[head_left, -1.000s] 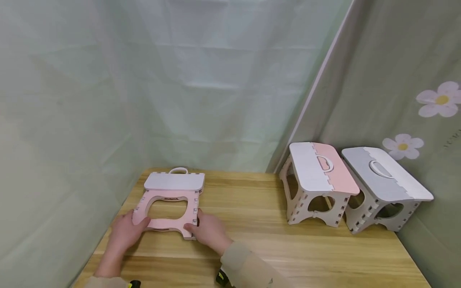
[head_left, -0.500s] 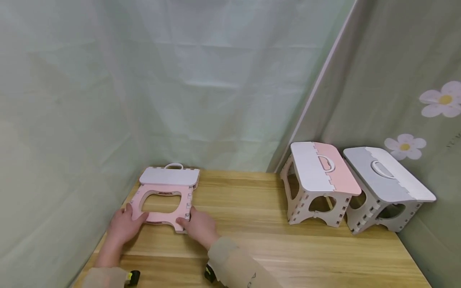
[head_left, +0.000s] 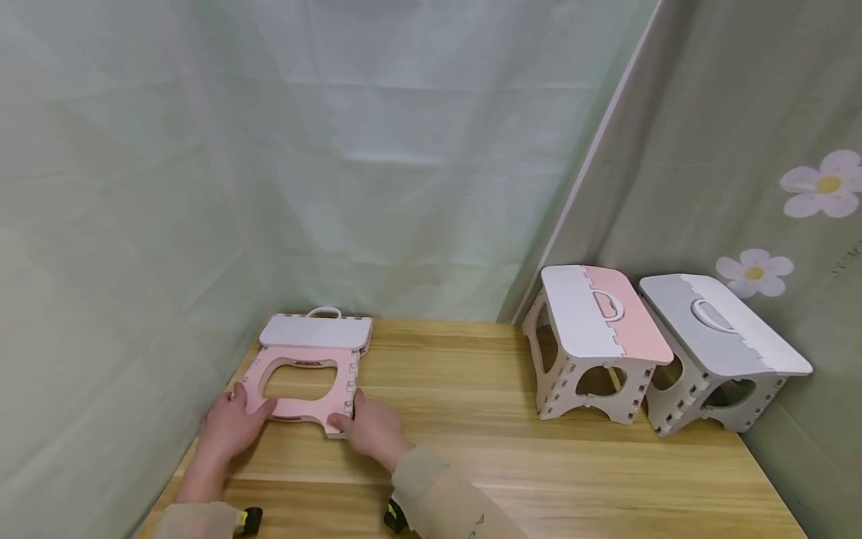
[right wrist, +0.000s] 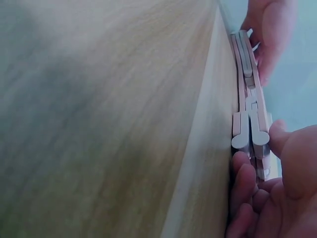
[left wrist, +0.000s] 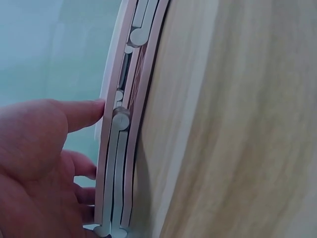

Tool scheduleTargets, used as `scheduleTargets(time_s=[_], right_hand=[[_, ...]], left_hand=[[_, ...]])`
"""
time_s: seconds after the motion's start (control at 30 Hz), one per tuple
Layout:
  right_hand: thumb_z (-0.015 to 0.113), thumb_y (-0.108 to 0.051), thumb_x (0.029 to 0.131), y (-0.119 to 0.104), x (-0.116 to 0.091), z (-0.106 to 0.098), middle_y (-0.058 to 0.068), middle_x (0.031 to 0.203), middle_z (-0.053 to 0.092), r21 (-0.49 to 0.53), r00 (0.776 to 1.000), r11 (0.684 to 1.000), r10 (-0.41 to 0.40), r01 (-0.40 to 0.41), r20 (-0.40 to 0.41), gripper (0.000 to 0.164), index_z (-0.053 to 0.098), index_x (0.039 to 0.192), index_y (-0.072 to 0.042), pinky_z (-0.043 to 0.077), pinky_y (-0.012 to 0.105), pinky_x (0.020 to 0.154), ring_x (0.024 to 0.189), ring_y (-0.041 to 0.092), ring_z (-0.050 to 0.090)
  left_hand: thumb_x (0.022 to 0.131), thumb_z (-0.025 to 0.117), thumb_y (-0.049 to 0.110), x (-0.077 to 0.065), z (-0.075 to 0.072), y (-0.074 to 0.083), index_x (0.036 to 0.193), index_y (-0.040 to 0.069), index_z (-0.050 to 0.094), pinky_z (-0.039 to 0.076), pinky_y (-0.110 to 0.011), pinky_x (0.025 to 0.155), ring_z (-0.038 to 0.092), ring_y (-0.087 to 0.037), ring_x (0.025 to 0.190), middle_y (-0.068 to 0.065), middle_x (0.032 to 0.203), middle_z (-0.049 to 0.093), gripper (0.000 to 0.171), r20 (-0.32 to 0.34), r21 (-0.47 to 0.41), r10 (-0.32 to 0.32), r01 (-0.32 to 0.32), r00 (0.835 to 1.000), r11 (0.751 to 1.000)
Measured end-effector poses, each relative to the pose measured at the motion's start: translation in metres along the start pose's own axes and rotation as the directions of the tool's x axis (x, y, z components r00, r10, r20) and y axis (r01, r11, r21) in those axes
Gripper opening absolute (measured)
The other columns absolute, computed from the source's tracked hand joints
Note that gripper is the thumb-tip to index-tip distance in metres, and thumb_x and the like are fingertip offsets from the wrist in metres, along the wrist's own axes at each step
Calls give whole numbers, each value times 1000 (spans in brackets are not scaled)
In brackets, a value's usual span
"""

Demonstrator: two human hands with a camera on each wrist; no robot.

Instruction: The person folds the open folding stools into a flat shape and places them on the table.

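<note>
A pink and white folding stool (head_left: 303,409), folded flat, lies at the table's far left with its white handle (head_left: 325,311) toward the curtain. My left hand (head_left: 229,427) grips its near left corner, thumb on the top face and fingers along the side. At the near right corner my right hand (head_left: 373,430) pinches it, thumb on top. The right wrist view shows the curled fingers (right wrist: 243,183) of this hand at the lower edge. Edge-on in the left wrist view, the stool's folded legs (left wrist: 119,163) are stacked close together over the wood.
Two unfolded stools stand at the right of the wooden table (head_left: 458,374): one white and pink (head_left: 572,314), one grey and white (head_left: 687,322), side by side. A pale green curtain (head_left: 404,187) hangs behind the table, and a flowered one (head_left: 673,172) on the right.
Between the first and second frames the folded stool slid slightly left and away toward the curtain, both hands moving with it. Since then it has hardly moved.
</note>
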State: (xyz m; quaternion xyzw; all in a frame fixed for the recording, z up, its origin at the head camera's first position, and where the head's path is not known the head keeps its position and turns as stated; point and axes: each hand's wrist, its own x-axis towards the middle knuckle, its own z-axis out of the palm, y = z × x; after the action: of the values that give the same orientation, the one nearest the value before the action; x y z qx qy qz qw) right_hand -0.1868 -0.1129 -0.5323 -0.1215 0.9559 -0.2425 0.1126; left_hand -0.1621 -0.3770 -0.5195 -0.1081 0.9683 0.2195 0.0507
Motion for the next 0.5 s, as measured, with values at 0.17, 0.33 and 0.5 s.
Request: scheduleTargets(time_s=[0.17, 0.33, 0.5], right_hand=[[61, -68, 100, 6, -3, 0, 6, 135, 72, 33, 998, 998, -60, 59, 18, 81, 51, 159, -13, 55, 36, 79, 104, 20, 70], [61, -64, 102, 14, -5, 2, 5, 143, 68, 95, 992, 988, -127, 124, 27, 80, 46, 162, -14, 54, 39, 97, 125, 23, 66], [59, -62, 104, 20, -8, 1, 7, 146, 65, 126, 988, 982, -145, 139, 43, 80, 43, 164, -10, 52, 38, 104, 130, 23, 63]], left_hand=[[111, 49, 49, -1, 0, -5, 151, -30, 8, 24, -77, 114, 26, -72, 136, -59, 145, 19, 98, 5, -33, 14, -14, 1000, 999], [111, 48, 48, 2, 0, -9, 152, -29, 5, 23, -75, 116, 23, -71, 138, -58, 148, 17, 97, 13, -58, 6, -6, 1000, 998], [111, 48, 47, 0, 1, -7, 153, -28, 4, 5, -81, 115, 17, -68, 143, -57, 150, 14, 96, 24, -66, 2, -1, 1000, 998]])
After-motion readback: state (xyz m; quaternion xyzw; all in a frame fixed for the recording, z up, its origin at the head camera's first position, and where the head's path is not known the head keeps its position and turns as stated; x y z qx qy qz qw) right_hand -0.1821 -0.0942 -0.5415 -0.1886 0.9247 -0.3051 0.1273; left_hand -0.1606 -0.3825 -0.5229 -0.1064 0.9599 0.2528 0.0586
